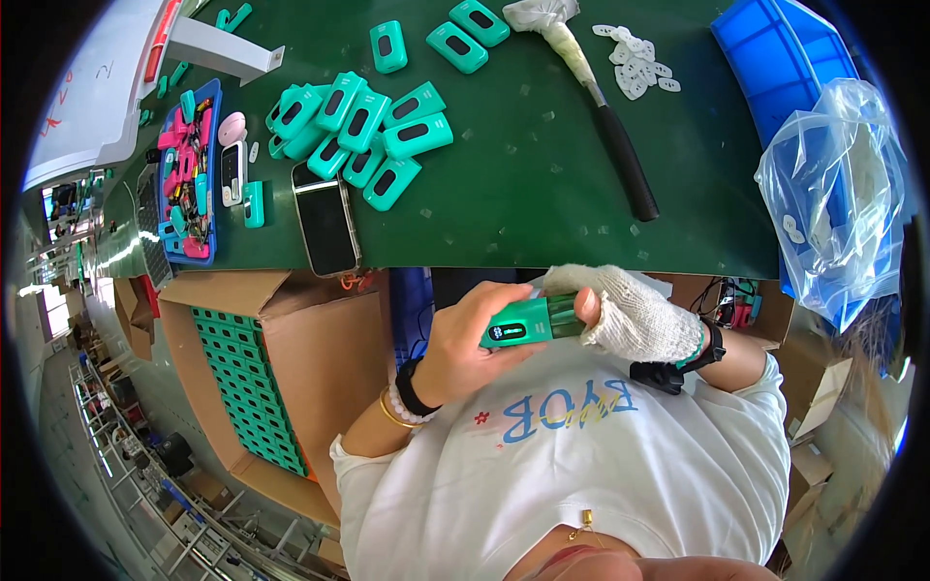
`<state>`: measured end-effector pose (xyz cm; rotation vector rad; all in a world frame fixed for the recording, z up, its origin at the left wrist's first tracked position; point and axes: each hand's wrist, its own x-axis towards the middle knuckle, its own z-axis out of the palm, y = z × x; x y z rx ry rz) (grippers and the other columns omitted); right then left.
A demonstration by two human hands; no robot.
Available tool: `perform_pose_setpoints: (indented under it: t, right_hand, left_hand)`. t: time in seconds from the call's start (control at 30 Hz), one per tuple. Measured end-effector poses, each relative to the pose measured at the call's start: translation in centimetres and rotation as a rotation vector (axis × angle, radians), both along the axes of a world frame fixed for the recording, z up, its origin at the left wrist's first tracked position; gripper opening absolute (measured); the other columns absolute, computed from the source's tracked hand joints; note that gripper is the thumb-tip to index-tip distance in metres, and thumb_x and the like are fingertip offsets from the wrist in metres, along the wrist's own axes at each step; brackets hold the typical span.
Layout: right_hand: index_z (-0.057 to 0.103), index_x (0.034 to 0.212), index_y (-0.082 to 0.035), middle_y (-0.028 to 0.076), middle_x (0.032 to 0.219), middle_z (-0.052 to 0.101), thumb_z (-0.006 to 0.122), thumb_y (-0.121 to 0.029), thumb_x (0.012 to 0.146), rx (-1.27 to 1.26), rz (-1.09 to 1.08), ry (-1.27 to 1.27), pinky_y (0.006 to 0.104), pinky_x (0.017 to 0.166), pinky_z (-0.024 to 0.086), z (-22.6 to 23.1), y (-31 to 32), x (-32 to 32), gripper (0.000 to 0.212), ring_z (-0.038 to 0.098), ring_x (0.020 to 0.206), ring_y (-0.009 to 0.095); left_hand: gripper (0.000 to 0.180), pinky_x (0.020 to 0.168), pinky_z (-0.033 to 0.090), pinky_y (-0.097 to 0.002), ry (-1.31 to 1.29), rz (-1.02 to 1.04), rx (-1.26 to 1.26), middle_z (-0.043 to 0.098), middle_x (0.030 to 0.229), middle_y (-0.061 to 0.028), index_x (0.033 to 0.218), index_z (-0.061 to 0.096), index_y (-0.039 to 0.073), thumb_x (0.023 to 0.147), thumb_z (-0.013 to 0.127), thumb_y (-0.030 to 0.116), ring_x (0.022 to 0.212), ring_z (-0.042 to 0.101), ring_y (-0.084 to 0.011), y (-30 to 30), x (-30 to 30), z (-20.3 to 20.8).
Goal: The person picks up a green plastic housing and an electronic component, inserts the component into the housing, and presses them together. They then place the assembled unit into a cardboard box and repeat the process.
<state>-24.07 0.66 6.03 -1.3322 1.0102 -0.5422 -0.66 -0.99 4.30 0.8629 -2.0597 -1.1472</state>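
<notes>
Close to my chest, a small teal device (pixel 520 323) with a lit oval display is held between both hands. My left hand (pixel 463 334), bare, closes around its left end, thumb on top and fingers below. My right hand (pixel 625 312), in a white knit glove with bare fingertips, closes on the other end, where green strip-like parts show between the hands. The glove hides what lies inside that grip. On the table ahead lies a loose pile of similar teal devices (pixel 360 121) with dark oval windows.
A phone (pixel 327 223) lies near the table's front edge. A black-handled hammer (pixel 625 160) with a wrapped head lies right of centre, near white plastic pieces (pixel 636 63). A blue tray (pixel 210 232) of parts stands left. A blue bin (pixel 765 58) and plastic bag (pixel 833 194) are right; a cardboard box (pixel 325 339) stands below left.
</notes>
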Motion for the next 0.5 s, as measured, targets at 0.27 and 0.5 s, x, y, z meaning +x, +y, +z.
perform_pose_setpoints:
  t: [0.27,0.5]
  right_hand:
    - [0.057,0.117,0.001,0.012,0.082,0.061,0.052,-0.051,0.097,0.146,0.099,-0.051,0.0333,0.066,0.049,0.9,-1.4,-0.1,0.057,0.060,0.070,0.019]
    - [0.056,0.114,-0.001,0.013,0.085,0.058,0.068,-0.020,0.089,-0.140,0.152,0.027,0.0363,0.068,0.048,-0.8,-0.9,0.7,0.034,0.059,0.073,0.027]
  left_hand:
    - [0.057,0.078,0.055,-0.0304,0.031,0.069,0.132,0.066,0.102,-0.0134,0.115,0.058,0.000,0.067,0.088,0.006,0.090,0.068,-0.0205,0.1,0.8,0.4]
    - [0.048,0.084,0.054,-0.0322,0.384,0.113,0.307,0.064,0.108,-0.0148,0.115,0.058,0.001,0.073,0.082,0.002,0.098,0.067,-0.0253,1.3,0.4,-0.9]
